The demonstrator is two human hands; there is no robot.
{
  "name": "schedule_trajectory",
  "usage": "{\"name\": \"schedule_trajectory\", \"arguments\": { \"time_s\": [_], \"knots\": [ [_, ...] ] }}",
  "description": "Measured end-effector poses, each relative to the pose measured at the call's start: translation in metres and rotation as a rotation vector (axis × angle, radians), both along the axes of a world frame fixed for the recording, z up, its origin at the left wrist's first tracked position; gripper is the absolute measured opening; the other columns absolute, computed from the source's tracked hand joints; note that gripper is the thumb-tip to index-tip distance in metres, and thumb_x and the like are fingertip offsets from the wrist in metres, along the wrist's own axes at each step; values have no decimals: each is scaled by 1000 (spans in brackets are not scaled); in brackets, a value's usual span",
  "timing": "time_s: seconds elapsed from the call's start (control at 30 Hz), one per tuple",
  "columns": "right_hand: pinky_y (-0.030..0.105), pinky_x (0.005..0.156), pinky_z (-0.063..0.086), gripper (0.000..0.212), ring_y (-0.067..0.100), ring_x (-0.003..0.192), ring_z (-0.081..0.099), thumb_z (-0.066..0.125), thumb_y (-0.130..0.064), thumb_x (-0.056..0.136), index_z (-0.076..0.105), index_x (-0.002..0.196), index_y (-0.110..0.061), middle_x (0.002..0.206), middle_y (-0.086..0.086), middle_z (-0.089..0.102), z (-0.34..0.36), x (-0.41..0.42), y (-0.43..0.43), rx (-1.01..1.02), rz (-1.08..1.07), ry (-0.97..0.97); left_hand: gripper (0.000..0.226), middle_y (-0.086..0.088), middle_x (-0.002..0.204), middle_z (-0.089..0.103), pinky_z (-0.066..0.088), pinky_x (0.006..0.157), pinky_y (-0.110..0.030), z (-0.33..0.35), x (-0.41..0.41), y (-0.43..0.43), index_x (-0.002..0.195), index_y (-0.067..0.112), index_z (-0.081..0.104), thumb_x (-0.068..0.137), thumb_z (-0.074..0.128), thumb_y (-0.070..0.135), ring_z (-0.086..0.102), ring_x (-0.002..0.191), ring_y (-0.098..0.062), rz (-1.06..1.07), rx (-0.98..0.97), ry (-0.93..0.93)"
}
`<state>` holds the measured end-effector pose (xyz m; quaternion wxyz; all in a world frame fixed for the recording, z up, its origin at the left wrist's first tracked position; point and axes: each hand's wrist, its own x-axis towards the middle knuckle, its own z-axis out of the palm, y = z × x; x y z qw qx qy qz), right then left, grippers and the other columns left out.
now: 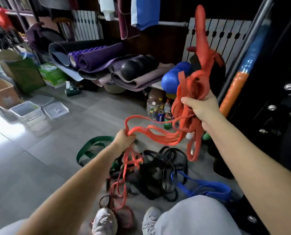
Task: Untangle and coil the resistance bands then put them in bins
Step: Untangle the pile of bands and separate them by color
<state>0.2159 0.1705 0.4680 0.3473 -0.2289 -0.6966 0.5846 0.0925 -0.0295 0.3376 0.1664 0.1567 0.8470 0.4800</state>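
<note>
At the far left a tan bin (pixel 0 92) and clear plastic bins (pixel 26 110) are sitting open on the floor (pixel 56 150), well apart from both hands, with bare tile lying between. Nearer in, a green band (pixel 93 146) is lying flat just left of the left hand (pixel 124 138), whose fingers are curling tight round a pinch of red band strands (pixel 163 135). Some strands are hanging from that fist toward the shoes (pixel 104 221), while others are sagging rightward and up to the other hand. Below that span, black bands (pixel 158 175) are lying heaped and tangled. The right hand (pixel 200 107) is holding higher and farther out, its fingers wrapping round a thick red bundle (pixel 197 82), with loops standing above the fist and a tail dangling below. So the loose strands' long axis is running from lower left to upper right between the fists, and the left hand is nearer the floor tangle. Drawing the hands apart looks the likely way to free them. Open room is lying leftward, but a black rack (pixel 277 68) is standing close behind the right hand and a blue band (pixel 205 187) is trailing under that arm, so a swing rightward could snag.
</note>
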Motion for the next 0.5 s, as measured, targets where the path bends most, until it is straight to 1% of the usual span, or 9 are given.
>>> {"name": "schedule_trajectory", "arguments": {
  "time_s": [0.07,0.13,0.17,0.27,0.33,0.4,0.43,0.47,0.5],
  "knots": [
    [34,80,53,35,20,83,65,76,-3,71,58,96,-19,95,6,69,-20,1,-4,60,-3,-107,17,-5,56,49,39,43,-21,45,-12,3,72,10,55,86,52,0,46,41,-10,-54,39,73],
    [36,85,52,39,23,90,65,77,-4,70,59,104,-12,101,9,69,-34,0,-10,91,12,-170,13,-7,58,47,37,46,-25,86,-18,10,78,6,54,86,50,-3,44,45,-15,-40,163,92],
    [37,86,53,42,22,90,65,77,-4,70,60,109,-8,102,10,69,-37,-2,-13,86,23,-178,13,-7,58,47,36,48,-28,106,-19,12,79,4,54,86,48,-5,43,48,-17,-27,251,74],
    [29,77,55,49,11,78,65,78,-1,71,57,115,-2,99,10,70,-38,-8,-23,-25,94,-91,23,-8,56,43,37,50,-29,152,-17,15,74,6,53,88,42,-8,40,48,-17,6,549,-28],
    [32,81,55,51,14,83,65,79,-3,71,56,117,-3,104,13,69,-34,-13,-33,-73,154,-41,27,-11,63,43,38,55,-31,167,-8,19,71,5,52,89,38,-10,40,54,-20,-10,652,-76],
    [38,89,53,58,20,94,64,80,-1,70,51,120,-4,111,15,66,-28,-20,-48,-82,262,-3,27,-16,72,48,40,65,-36,172,5,28,73,2,53,89,36,-11,45,63,-27,-122,615,-64],
    [40,92,52,61,23,99,64,79,2,70,49,122,-3,113,15,65,-27,-24,-55,-82,344,12,24,-20,78,51,41,70,-39,172,13,32,78,-1,54,89,36,-11,48,69,-30,-187,573,-53],
    [39,92,52,58,23,101,64,76,5,71,49,121,0,112,14,67,-27,-28,-61,-80,433,24,20,-22,84,51,41,75,-41,172,20,36,85,-2,55,90,37,-10,49,77,-32,-234,539,-47],
    [33,88,54,49,18,97,67,73,7,72,53,116,1,104,7,72,-29,-33,-66,-77,501,34,18,-22,88,50,40,77,-41,172,26,38,88,-1,54,90,38,-9,47,82,-32,-261,524,-49]
  ]
}}
